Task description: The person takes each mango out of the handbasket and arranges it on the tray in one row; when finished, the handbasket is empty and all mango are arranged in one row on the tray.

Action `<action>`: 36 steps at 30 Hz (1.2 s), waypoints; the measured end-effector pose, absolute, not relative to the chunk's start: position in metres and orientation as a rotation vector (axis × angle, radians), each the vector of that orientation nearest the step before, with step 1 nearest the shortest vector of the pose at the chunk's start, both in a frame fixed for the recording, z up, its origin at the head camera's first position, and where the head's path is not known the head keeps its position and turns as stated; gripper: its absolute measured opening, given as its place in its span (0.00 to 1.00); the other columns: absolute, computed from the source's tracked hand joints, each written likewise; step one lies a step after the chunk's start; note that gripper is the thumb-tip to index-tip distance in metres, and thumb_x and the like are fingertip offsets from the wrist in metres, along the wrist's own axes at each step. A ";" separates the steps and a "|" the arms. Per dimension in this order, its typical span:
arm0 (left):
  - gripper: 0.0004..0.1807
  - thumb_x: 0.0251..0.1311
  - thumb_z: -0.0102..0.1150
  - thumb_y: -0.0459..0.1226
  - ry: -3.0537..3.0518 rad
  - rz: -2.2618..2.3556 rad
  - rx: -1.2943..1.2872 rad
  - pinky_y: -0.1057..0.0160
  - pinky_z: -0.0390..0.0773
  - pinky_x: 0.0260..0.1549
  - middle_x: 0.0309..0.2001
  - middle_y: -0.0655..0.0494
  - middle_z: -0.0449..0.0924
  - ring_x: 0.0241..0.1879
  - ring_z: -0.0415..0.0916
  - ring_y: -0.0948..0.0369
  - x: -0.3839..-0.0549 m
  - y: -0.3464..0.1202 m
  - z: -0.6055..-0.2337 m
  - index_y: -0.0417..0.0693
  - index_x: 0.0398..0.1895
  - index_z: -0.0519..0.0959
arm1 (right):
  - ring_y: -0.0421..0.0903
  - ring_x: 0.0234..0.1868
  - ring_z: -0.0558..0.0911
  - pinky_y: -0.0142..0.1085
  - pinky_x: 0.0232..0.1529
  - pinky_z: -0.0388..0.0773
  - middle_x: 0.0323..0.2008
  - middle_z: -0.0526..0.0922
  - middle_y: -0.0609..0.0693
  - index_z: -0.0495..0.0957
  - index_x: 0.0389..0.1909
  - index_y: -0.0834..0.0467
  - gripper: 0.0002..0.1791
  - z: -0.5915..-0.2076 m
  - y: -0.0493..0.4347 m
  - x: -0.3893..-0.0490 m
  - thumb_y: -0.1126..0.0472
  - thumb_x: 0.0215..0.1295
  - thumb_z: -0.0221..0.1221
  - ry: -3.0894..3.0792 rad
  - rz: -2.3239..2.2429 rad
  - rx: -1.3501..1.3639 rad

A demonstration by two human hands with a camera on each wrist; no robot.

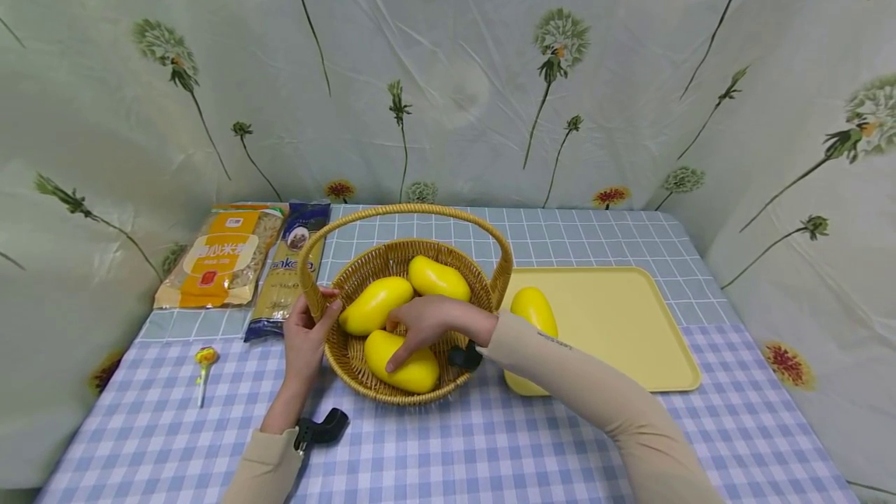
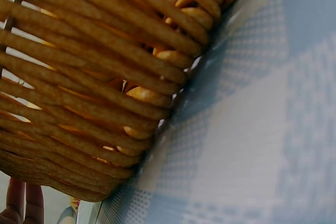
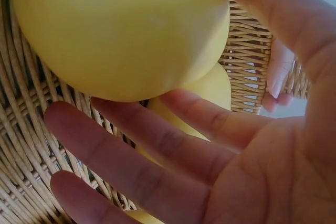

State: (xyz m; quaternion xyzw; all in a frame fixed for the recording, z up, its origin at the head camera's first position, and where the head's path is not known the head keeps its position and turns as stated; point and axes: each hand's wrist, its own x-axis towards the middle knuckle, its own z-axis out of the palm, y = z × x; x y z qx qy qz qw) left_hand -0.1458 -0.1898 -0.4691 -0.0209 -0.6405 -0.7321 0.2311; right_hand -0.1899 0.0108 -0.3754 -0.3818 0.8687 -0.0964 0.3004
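Note:
A round wicker basket (image 1: 348, 376) with a tall arched handle stands on the table, several yellow mangoes in it. My left hand (image 1: 305, 339) grips its left rim by the foot of the handle. Reaching in from the right, my right hand (image 1: 424, 322) holds the nearest mango (image 1: 413, 376) between thumb and fingers. In the right wrist view this mango (image 3: 123, 35) fills the top, fingertips against its underside. Behind it in the basket lie a left mango (image 1: 378, 305) and a far mango (image 1: 439, 278). Woven basket wall (image 2: 94, 77) fills much of the left wrist view.
A yellow tray (image 1: 616, 325) lies to the right, with another mango (image 1: 533, 308) on its left side, partly behind my right sleeve. At the back left are an orange-labelled food bag (image 1: 220, 259) and a blue-and-gold packet (image 1: 285, 278). A lollipop (image 1: 205, 360) lies at the left.

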 end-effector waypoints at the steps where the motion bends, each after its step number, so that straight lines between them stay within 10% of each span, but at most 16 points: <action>1: 0.13 0.60 0.58 0.25 -1.765 -2.012 -0.054 0.69 0.73 0.43 0.41 0.50 0.79 0.44 0.75 0.59 -0.146 -0.190 -0.469 0.25 0.45 0.71 | 0.38 0.42 0.74 0.31 0.44 0.70 0.44 0.78 0.42 0.74 0.53 0.53 0.35 -0.376 0.010 -0.190 0.36 0.49 0.66 2.305 -0.248 -1.012; 36: 0.12 0.60 0.57 0.24 -1.754 -2.020 -0.082 0.68 0.72 0.44 0.41 0.55 0.79 0.45 0.74 0.59 -0.145 -0.189 -0.468 0.24 0.45 0.71 | 0.39 0.42 0.74 0.31 0.46 0.69 0.44 0.77 0.45 0.71 0.54 0.51 0.35 -0.374 0.016 -0.195 0.40 0.48 0.69 2.269 -0.277 -0.994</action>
